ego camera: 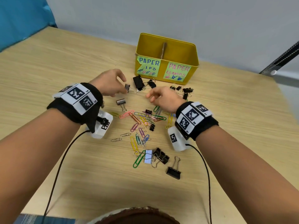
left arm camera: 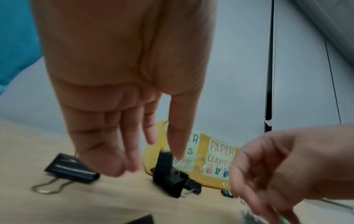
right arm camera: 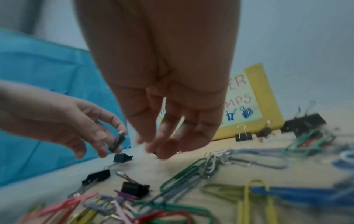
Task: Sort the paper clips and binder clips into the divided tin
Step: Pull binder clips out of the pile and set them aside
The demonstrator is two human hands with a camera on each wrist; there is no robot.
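Observation:
The yellow tin (ego camera: 166,38) stands at the back of the table, with a cardboard divider (ego camera: 163,49); its left label reads paper clips, its right paper clamps. My left hand (ego camera: 122,87) pinches a small black binder clip (ego camera: 127,88) just above the table; the right wrist view shows the same binder clip (right arm camera: 117,142). My right hand (ego camera: 149,97) hovers beside it with loosely curled fingers, and nothing shows in them. Coloured paper clips (ego camera: 145,120) lie piled below both hands. A large black binder clip (ego camera: 138,83) lies before the tin.
More black binder clips lie by the tin's right corner (ego camera: 182,91), under my left hand (ego camera: 121,102) and near me (ego camera: 174,170), beside a white one (ego camera: 148,156). A blue cloth (ego camera: 19,21) hangs at the left. The table's right edge (ego camera: 278,88) is close.

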